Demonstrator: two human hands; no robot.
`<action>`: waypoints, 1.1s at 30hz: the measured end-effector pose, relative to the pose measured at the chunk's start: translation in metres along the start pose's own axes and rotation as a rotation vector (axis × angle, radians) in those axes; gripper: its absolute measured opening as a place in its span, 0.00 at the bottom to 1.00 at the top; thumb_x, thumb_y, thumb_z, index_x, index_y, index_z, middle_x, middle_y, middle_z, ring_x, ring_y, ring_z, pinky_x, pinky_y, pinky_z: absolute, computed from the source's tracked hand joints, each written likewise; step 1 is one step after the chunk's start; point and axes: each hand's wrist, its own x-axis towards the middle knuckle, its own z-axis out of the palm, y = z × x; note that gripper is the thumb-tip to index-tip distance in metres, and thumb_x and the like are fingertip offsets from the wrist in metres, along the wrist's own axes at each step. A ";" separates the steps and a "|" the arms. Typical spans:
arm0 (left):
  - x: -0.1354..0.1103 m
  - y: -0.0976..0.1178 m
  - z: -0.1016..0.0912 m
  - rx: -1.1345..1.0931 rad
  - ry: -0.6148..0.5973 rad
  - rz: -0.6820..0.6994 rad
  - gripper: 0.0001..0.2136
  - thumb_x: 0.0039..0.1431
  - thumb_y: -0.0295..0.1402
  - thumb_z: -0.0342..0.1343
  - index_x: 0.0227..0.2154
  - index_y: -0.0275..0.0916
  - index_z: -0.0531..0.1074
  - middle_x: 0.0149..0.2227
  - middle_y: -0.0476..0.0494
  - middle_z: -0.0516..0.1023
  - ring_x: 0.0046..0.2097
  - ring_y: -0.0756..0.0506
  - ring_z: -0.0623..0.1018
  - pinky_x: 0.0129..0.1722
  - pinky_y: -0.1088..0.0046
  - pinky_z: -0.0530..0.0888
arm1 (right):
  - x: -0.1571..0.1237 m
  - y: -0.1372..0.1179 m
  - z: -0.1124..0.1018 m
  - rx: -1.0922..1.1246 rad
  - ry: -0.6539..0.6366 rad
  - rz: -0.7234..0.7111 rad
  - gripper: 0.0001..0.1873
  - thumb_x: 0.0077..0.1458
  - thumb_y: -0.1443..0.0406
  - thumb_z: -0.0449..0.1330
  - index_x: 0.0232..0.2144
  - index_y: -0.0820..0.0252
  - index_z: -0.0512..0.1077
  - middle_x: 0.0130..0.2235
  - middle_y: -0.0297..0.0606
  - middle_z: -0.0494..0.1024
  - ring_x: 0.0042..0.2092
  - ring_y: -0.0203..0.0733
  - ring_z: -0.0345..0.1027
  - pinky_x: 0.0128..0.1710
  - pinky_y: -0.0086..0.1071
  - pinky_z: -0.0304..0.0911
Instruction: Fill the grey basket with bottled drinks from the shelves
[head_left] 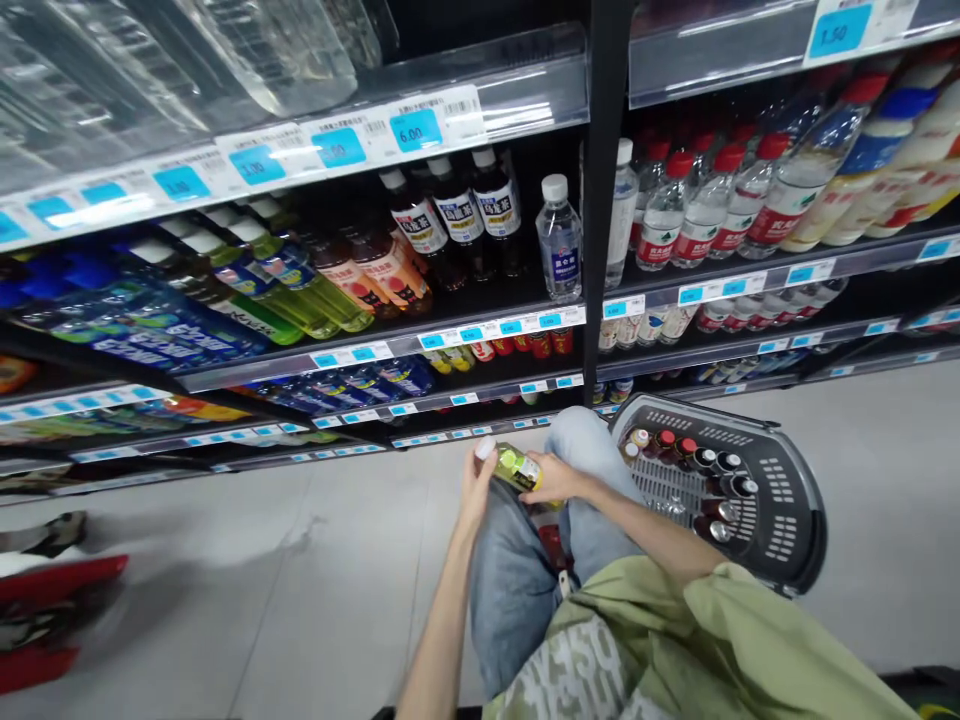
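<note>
Both my hands hold one small green drink bottle with a white cap, low over my jeans-clad knees. My left hand grips the cap end and my right hand wraps the body. To my right on the floor stands a dark grey shopping basket with several bottles lying in it, caps facing me. In front is a black shelf unit stocked with bottled drinks.
A lone clear water bottle stands at the shelf's right end, next to the upright post. Green and brown tea bottles fill the middle shelf, red-capped water bottles the right bay. A red object lies on the grey floor at left.
</note>
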 end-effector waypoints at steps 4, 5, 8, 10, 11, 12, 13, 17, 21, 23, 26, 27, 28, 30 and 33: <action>-0.026 -0.054 0.002 -0.338 -0.070 -0.231 0.35 0.46 0.55 0.74 0.53 0.43 0.73 0.53 0.37 0.80 0.53 0.40 0.81 0.51 0.63 0.79 | 0.008 0.004 -0.003 0.115 0.054 0.062 0.25 0.50 0.48 0.71 0.43 0.57 0.74 0.39 0.37 0.82 0.41 0.47 0.78 0.42 0.38 0.72; -0.032 -0.061 0.006 -0.374 -0.098 -0.255 0.35 0.47 0.53 0.74 0.55 0.44 0.73 0.54 0.37 0.79 0.54 0.39 0.81 0.52 0.61 0.79 | 0.010 0.004 -0.003 0.163 0.066 0.067 0.25 0.52 0.46 0.69 0.43 0.57 0.74 0.39 0.37 0.82 0.41 0.47 0.78 0.43 0.38 0.71; -0.047 -0.069 0.022 -0.382 -0.251 -0.336 0.37 0.45 0.46 0.78 0.57 0.45 0.72 0.56 0.38 0.79 0.55 0.38 0.81 0.53 0.59 0.81 | 0.014 0.003 -0.001 0.272 0.107 0.063 0.25 0.58 0.42 0.63 0.41 0.57 0.74 0.38 0.37 0.81 0.41 0.45 0.76 0.44 0.38 0.71; -0.051 -0.069 0.032 -0.357 -0.340 -0.383 0.37 0.43 0.41 0.79 0.57 0.44 0.71 0.56 0.38 0.79 0.54 0.38 0.82 0.51 0.58 0.82 | 0.017 0.003 0.000 0.296 0.128 0.069 0.26 0.60 0.41 0.59 0.40 0.57 0.73 0.38 0.37 0.80 0.40 0.44 0.75 0.44 0.37 0.70; -0.051 -0.069 0.036 -0.354 -0.356 -0.394 0.37 0.42 0.40 0.79 0.56 0.43 0.71 0.56 0.38 0.79 0.53 0.38 0.82 0.50 0.58 0.83 | 0.018 0.003 0.000 0.301 0.131 0.080 0.27 0.59 0.40 0.59 0.40 0.57 0.73 0.38 0.36 0.80 0.40 0.44 0.74 0.44 0.37 0.70; -0.051 -0.069 0.039 -0.358 -0.353 -0.398 0.37 0.42 0.39 0.79 0.55 0.42 0.71 0.55 0.38 0.80 0.52 0.38 0.83 0.48 0.58 0.84 | 0.019 0.003 0.000 0.309 0.136 0.091 0.27 0.59 0.40 0.59 0.40 0.57 0.73 0.38 0.36 0.79 0.39 0.43 0.74 0.44 0.36 0.70; -0.051 -0.069 0.041 -0.366 -0.341 -0.398 0.37 0.42 0.39 0.79 0.55 0.42 0.71 0.53 0.39 0.80 0.50 0.39 0.83 0.46 0.59 0.84 | 0.020 0.004 0.000 0.321 0.140 0.097 0.28 0.58 0.40 0.60 0.40 0.57 0.72 0.38 0.35 0.79 0.39 0.42 0.74 0.44 0.36 0.70; -0.047 -0.069 0.043 -0.384 -0.312 -0.388 0.37 0.41 0.39 0.80 0.53 0.40 0.70 0.49 0.39 0.82 0.46 0.41 0.84 0.44 0.61 0.84 | 0.022 0.005 -0.003 0.392 0.185 0.091 0.28 0.54 0.41 0.65 0.43 0.57 0.72 0.40 0.36 0.79 0.42 0.43 0.74 0.46 0.36 0.71; -0.046 -0.069 0.045 -0.387 -0.294 -0.382 0.35 0.42 0.41 0.80 0.51 0.39 0.70 0.48 0.39 0.83 0.43 0.42 0.84 0.42 0.64 0.83 | 0.021 0.005 -0.005 0.457 0.229 0.150 0.29 0.52 0.42 0.67 0.44 0.57 0.72 0.39 0.37 0.79 0.43 0.45 0.75 0.46 0.38 0.72; -0.046 -0.069 0.046 -0.384 -0.292 -0.377 0.34 0.42 0.41 0.79 0.50 0.39 0.71 0.47 0.39 0.83 0.42 0.42 0.84 0.40 0.66 0.82 | 0.021 0.005 -0.005 0.475 0.229 0.155 0.29 0.52 0.43 0.68 0.44 0.57 0.72 0.38 0.37 0.79 0.44 0.46 0.75 0.46 0.38 0.72; -0.046 -0.067 0.045 -0.365 -0.308 -0.381 0.33 0.42 0.43 0.78 0.50 0.38 0.71 0.45 0.39 0.84 0.40 0.42 0.84 0.38 0.67 0.80 | 0.021 0.006 -0.004 0.486 0.232 0.156 0.30 0.50 0.42 0.68 0.43 0.56 0.72 0.39 0.37 0.79 0.44 0.46 0.75 0.47 0.38 0.72; -0.046 -0.066 0.044 -0.361 -0.316 -0.385 0.33 0.43 0.43 0.78 0.50 0.38 0.72 0.43 0.40 0.84 0.38 0.42 0.84 0.37 0.67 0.79 | 0.022 0.006 -0.004 0.501 0.234 0.162 0.30 0.49 0.41 0.68 0.43 0.56 0.72 0.40 0.37 0.80 0.44 0.46 0.75 0.47 0.38 0.73; -0.046 -0.065 0.043 -0.365 -0.327 -0.392 0.33 0.43 0.45 0.77 0.51 0.38 0.72 0.41 0.40 0.84 0.36 0.43 0.83 0.36 0.67 0.78 | 0.022 0.006 -0.003 0.530 0.236 0.172 0.31 0.49 0.40 0.67 0.43 0.56 0.71 0.40 0.37 0.80 0.44 0.46 0.75 0.47 0.38 0.73; -0.045 -0.063 0.041 -0.403 -0.358 -0.406 0.33 0.45 0.47 0.74 0.52 0.38 0.73 0.39 0.40 0.84 0.31 0.44 0.81 0.33 0.67 0.75 | 0.023 0.005 -0.003 0.618 0.242 0.198 0.33 0.51 0.37 0.64 0.43 0.55 0.70 0.41 0.38 0.81 0.44 0.47 0.77 0.44 0.37 0.73; -0.046 -0.059 0.038 -0.484 -0.388 -0.401 0.31 0.48 0.49 0.69 0.53 0.38 0.75 0.37 0.38 0.85 0.28 0.45 0.78 0.30 0.68 0.72 | 0.024 0.003 -0.004 0.720 0.255 0.223 0.36 0.52 0.33 0.58 0.47 0.55 0.69 0.43 0.39 0.82 0.45 0.48 0.79 0.41 0.37 0.74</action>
